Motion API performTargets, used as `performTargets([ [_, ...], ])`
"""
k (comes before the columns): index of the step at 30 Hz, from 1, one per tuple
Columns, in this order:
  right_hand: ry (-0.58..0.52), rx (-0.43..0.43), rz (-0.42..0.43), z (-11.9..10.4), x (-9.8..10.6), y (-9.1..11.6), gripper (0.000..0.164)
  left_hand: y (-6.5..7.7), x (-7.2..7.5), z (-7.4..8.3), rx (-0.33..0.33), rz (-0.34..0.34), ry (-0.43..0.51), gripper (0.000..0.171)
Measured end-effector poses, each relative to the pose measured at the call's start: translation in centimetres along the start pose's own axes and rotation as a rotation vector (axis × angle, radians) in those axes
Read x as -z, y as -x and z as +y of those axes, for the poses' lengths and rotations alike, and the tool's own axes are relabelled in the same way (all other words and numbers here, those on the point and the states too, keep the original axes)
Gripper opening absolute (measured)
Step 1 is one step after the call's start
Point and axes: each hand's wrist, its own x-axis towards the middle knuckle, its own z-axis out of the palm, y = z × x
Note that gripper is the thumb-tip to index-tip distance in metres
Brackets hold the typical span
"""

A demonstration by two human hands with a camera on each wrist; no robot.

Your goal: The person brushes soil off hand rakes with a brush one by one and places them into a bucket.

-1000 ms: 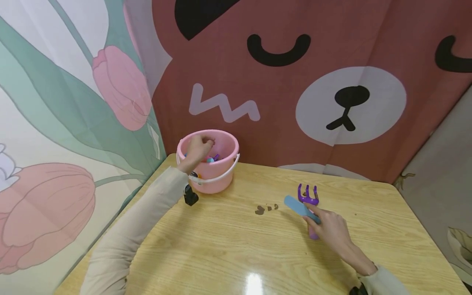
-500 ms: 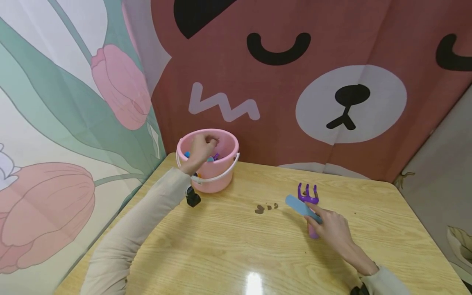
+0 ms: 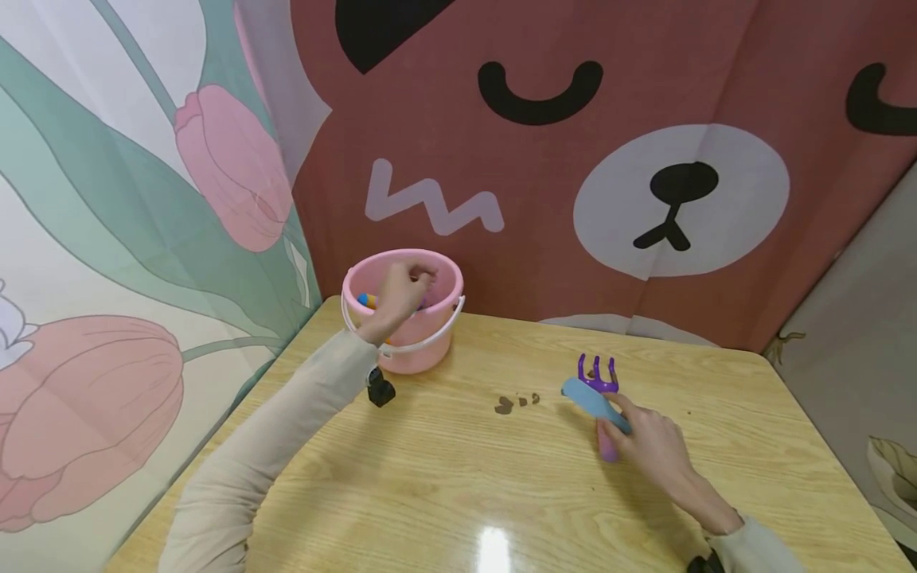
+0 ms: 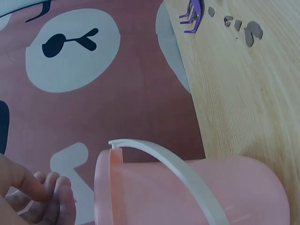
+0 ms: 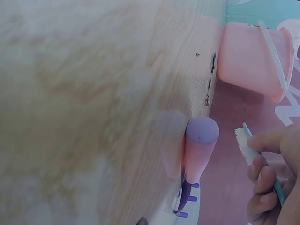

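Note:
My left hand (image 3: pixel 401 293) is over the mouth of a pink bucket (image 3: pixel 411 364) with a white handle. Its fingers bend loosely, and nothing shows between them in the left wrist view. Inside the bucket, a blue and yellow item (image 3: pixel 368 301) is partly visible; the hand hides other contents. With thumb and fingers, my right hand (image 3: pixel 655 446) pinches a light blue brush (image 3: pixel 589 396), its white bristles (image 5: pixel 245 146) visible in the right wrist view. Beneath it on the table lies a toy hand rake with purple tines (image 3: pixel 598 383) and a pink and purple handle (image 3: pixel 607 447).
Several brown crumbs (image 3: pixel 505 406) lie on the wooden table (image 3: pixel 430 477) between the bucket and the rake. A bear-print cloth (image 3: pixel 537 263) hangs directly behind the table, and a tulip-print cloth (image 3: pixel 236 167) hangs at the left.
My left hand has drifted to the right over the bucket, uncovering the blue and yellow item. My right hand has shifted slightly right with the brush.

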Motion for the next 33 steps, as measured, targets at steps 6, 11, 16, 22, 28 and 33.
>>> performTargets([
  [6, -0.009, -0.015, -0.014, 0.4, 0.3, 0.3, 0.046, 0.3, -0.7, 0.1, -0.037, -0.007, -0.011, 0.024],
  [11, -0.014, -0.028, -0.015, 0.8, 0.3, 0.5, 0.048, 0.7, -1.4, 0.4, -0.048, -0.039, 0.026, 0.026],
  [16, -0.015, -0.059, -0.028, 1.1, 0.4, 0.6, 0.048, 1.1, -2.3, 0.8, -0.057, -0.075, 0.054, 0.024],
  [22, -0.008, -0.059, -0.057, 1.3, 0.8, 0.8, 0.050, 1.7, -3.3, 1.3, -0.053, -0.105, 0.102, 0.020],
  [28, 0.014, -0.058, -0.061, 1.3, 1.1, 0.9, 0.050, 2.3, -4.2, 1.3, -0.032, -0.155, 0.168, 0.018],
  [33, 0.020, -0.065, -0.053, 1.5, 1.1, 1.0, 0.048, 2.8, -5.1, 1.3, -0.030, -0.184, 0.201, 0.018],
])
